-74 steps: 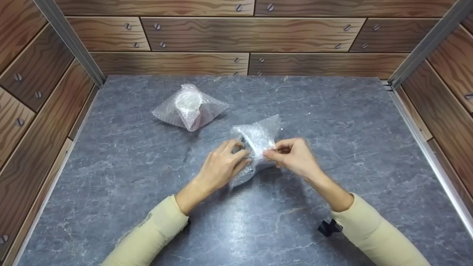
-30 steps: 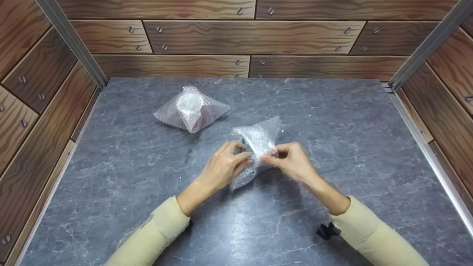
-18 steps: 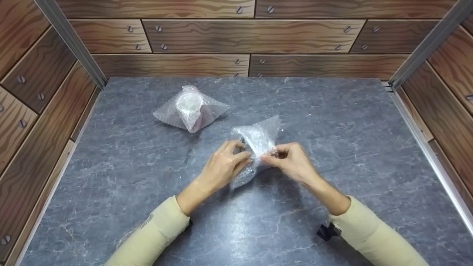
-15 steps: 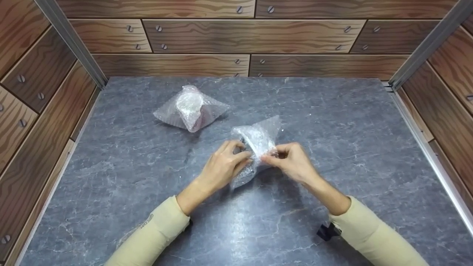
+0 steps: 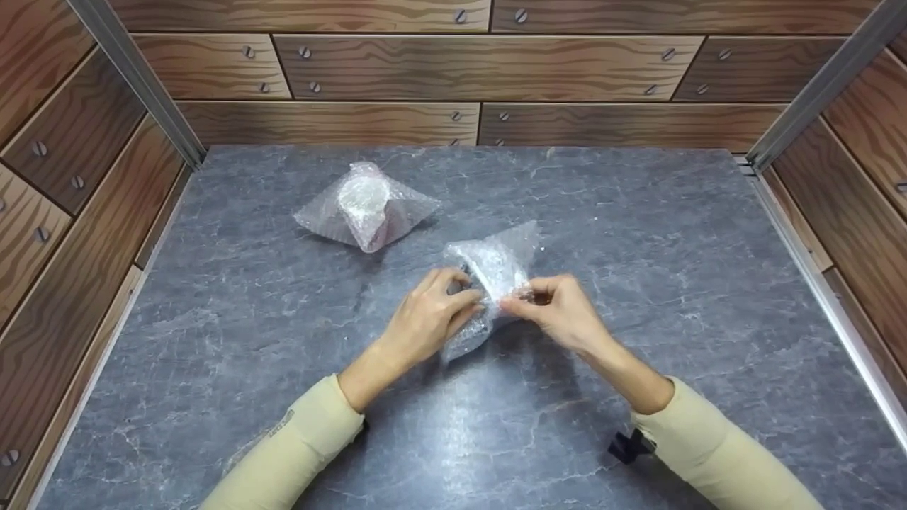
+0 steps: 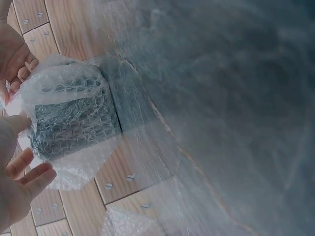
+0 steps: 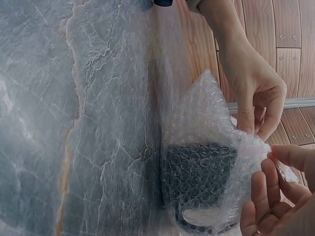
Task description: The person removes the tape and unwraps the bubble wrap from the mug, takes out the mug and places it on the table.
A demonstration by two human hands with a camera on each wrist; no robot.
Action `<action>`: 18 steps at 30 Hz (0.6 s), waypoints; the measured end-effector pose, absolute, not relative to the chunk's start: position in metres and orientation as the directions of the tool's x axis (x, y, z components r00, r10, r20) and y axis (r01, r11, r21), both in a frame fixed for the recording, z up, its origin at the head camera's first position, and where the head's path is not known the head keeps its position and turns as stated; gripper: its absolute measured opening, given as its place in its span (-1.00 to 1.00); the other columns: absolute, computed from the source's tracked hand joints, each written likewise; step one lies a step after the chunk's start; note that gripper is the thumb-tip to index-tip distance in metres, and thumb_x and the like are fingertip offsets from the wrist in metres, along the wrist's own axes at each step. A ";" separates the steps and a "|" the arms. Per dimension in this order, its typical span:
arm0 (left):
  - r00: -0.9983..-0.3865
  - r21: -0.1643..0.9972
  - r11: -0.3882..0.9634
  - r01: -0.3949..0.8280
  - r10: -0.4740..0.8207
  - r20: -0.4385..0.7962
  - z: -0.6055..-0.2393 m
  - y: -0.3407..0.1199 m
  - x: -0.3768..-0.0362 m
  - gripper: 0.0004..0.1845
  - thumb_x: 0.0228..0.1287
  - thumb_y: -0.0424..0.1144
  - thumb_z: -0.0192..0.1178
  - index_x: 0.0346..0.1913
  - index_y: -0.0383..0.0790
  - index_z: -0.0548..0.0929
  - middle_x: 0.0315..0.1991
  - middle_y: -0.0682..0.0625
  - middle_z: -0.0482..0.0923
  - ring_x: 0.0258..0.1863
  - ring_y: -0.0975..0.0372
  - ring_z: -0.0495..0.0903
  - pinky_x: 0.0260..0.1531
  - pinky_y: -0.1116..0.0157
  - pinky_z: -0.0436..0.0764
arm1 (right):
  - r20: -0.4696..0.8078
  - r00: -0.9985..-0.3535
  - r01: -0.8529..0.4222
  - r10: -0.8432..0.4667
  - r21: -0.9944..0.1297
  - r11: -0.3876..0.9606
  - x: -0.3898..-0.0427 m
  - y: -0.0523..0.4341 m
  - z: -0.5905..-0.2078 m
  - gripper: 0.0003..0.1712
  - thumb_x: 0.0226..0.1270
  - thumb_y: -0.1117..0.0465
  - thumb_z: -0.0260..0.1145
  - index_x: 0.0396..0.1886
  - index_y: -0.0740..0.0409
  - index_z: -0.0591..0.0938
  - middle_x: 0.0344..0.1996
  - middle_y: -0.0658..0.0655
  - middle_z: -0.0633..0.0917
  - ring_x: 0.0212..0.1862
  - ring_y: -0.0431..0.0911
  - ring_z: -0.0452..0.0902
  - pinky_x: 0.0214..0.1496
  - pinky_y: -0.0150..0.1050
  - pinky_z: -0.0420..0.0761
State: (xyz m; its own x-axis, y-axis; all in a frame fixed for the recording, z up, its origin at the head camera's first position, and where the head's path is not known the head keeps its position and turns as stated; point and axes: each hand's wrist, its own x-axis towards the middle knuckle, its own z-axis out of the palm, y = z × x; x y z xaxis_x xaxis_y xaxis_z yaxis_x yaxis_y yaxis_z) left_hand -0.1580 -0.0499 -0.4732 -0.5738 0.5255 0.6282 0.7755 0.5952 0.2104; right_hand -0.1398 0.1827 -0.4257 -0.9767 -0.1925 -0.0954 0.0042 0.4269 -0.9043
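A bubble-wrapped package [image 5: 496, 265] lies near the middle of the table, with a dark object showing through the wrap [image 7: 199, 169] in the right wrist view. My left hand [image 5: 424, 312] holds the package's left side with curved fingers; some fingertips are hidden. In the left wrist view, the left hand's fingers [image 6: 37, 179] are spread along the wrap. My right hand [image 5: 567, 312] pinches the wrap's edge on the right side between thumb and forefinger. A shiny, clear strip or fold [image 7: 256, 149] shows at that pinch; I cannot tell whether it is tape.
Another bubble-wrapped bundle [image 5: 365, 205], pinkish inside with a round pale top, stands at the back left of the grey marbled table [image 5: 234, 304]. Wood-patterned panels [image 5: 489, 67] and metal rails [image 5: 822, 85] enclose the back and sides. A black strap piece [image 5: 631, 446] hangs by the right sleeve.
Since the earliest frame, my right thumb and forefinger have shifted slightly left and toward me along the wrap's edge. The left hand and both packages stay put.
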 end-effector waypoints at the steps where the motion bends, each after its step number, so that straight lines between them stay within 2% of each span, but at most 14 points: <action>1: -0.574 0.209 0.596 0.776 0.526 0.628 -0.473 -0.050 -0.158 -0.82 0.44 -0.13 0.34 -0.05 -0.11 0.83 -0.04 -0.11 0.70 -0.05 0.09 0.70 0.01 0.25 0.80 | -0.097 -0.976 0.006 -0.193 -0.905 0.425 -0.140 0.183 -0.426 -0.77 0.28 0.24 0.55 -0.25 0.38 0.80 -0.56 -0.09 0.55 -0.48 -0.25 0.36 -0.46 -0.47 0.38; 12: -0.570 0.211 0.591 0.779 0.525 0.632 -0.472 -0.049 -0.158 -0.82 0.44 -0.13 0.34 -0.05 -0.12 0.83 -0.05 -0.11 0.71 -0.07 0.09 0.70 0.00 0.25 0.80 | -0.116 -0.969 0.022 -0.219 -0.922 0.387 -0.142 0.185 -0.424 -0.74 0.29 0.25 0.54 -0.25 0.44 0.78 -0.59 -0.11 0.54 -0.50 -0.26 0.34 -0.47 -0.48 0.36; 18: -0.574 0.226 0.582 0.781 0.527 0.627 -0.473 -0.049 -0.158 -0.81 0.44 -0.14 0.34 -0.05 -0.14 0.83 -0.04 -0.13 0.71 -0.06 0.09 0.71 0.02 0.26 0.80 | -0.136 -0.968 0.048 -0.212 -0.926 0.374 -0.142 0.186 -0.423 -0.74 0.29 0.24 0.55 -0.22 0.40 0.80 -0.60 -0.12 0.55 -0.51 -0.26 0.35 -0.49 -0.47 0.36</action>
State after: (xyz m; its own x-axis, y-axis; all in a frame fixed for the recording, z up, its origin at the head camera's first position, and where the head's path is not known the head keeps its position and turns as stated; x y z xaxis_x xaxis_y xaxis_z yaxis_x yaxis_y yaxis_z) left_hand -0.1581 -0.0486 -0.4727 -0.5740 0.5269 0.6268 0.7809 0.5824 0.2256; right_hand -0.1420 0.1857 -0.4229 -0.9677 -0.2124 -0.1359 0.0479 0.3743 -0.9261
